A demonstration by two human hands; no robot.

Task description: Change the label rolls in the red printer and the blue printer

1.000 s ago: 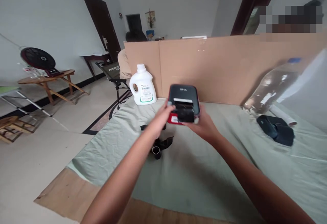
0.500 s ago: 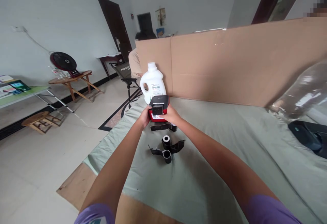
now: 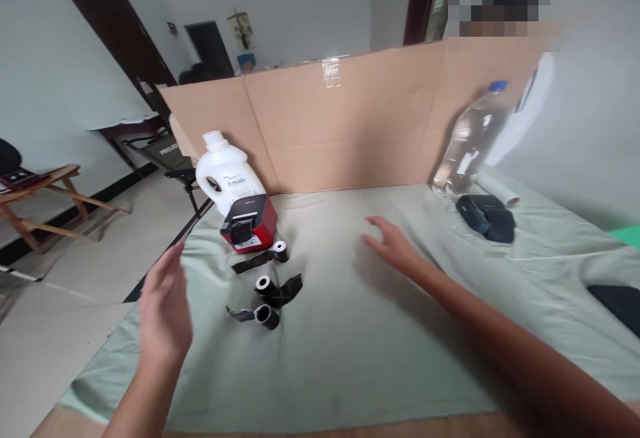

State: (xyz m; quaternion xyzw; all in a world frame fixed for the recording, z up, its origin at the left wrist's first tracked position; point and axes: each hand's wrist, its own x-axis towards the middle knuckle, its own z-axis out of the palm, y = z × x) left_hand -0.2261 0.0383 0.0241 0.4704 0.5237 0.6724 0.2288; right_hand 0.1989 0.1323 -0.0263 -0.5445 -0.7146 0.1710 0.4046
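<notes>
My left hand (image 3: 166, 301) is raised over the left edge of the cloth, blurred, fingers stretched out and holding nothing. My right hand (image 3: 390, 246) hovers over the middle of the cloth, thumb and fingers apart, also holding nothing. A red and black box-shaped device, looking like a label printer (image 3: 265, 225), rests at the left in front of a white detergent bottle (image 3: 235, 175). Nearer to me lie three small rolls with black strips partly unwound: one roll (image 3: 281, 253) by the printer, a second roll (image 3: 265, 286), and a hollow-cored roll (image 3: 269, 318) nearest me.
A cardboard panel (image 3: 350, 125) stands along the back, with a person partly seen behind it. At the right are a large clear bottle with a blue cap (image 3: 473, 135), a dark device (image 3: 485, 218), a white roll (image 3: 500, 188) and a flat black object (image 3: 615, 305).
Both hands have let go of the printer and moved apart, left hand toward me, right hand to the right. The view has turned right; the printer stays before the detergent bottle.
</notes>
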